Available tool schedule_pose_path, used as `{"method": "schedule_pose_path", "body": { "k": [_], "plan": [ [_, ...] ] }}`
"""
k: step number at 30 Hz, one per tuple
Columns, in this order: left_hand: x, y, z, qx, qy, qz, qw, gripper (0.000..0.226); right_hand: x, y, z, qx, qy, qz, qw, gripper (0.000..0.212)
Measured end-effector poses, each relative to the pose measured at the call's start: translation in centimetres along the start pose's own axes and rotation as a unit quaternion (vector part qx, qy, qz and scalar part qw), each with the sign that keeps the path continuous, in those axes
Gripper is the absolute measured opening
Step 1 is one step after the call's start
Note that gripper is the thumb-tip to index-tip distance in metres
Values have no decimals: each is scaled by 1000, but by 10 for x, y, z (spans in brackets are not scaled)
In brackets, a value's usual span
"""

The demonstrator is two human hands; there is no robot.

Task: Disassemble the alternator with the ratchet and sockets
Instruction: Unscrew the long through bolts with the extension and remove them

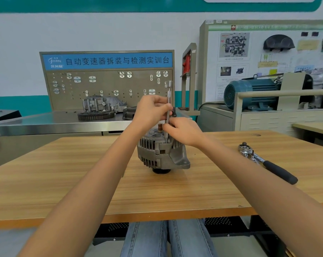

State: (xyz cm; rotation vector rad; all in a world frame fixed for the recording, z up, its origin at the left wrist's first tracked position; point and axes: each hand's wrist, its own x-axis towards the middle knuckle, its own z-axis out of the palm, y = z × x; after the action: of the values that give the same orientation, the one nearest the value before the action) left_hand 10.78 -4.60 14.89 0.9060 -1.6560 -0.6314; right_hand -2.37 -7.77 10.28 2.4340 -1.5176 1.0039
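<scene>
A wooden desk (64, 182) faces a white wall (101, 30) banded in teal. Behind stand a steel-topped bench (45, 125), a pegboard (108, 86) under a blue Chinese sign (108, 61), and a display panel (264, 58) beside a teal motor (249, 93).

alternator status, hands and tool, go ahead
Both hands, left hand and right hand, pinch extension bar, upright on alternator. Ratchet idle on table. Nothing blocking.

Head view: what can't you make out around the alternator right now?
- Tip of the extension bar on the alternator: hidden by the right hand, fastener unseen.
- Left hand covers part of the bar.
- Alternator's pulley end: underneath, against the table.
- Sockets beside the ratchet: too small.
</scene>
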Motion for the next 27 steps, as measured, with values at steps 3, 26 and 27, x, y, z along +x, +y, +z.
{"method": "schedule_pose_path", "body": {
  "k": [3,26,27],
  "plan": [
    [1,-1,-2,11,24,-9,1000,21,0,1,2,5,10,0,1000,38],
    [3,-8,-4,48,36,3,998,19,0,0,2,27,28,-2,999,42],
    [2,-8,-5,51,33,5,998,19,-1,0,2,25,27,-6,999,43]
  ]
}}
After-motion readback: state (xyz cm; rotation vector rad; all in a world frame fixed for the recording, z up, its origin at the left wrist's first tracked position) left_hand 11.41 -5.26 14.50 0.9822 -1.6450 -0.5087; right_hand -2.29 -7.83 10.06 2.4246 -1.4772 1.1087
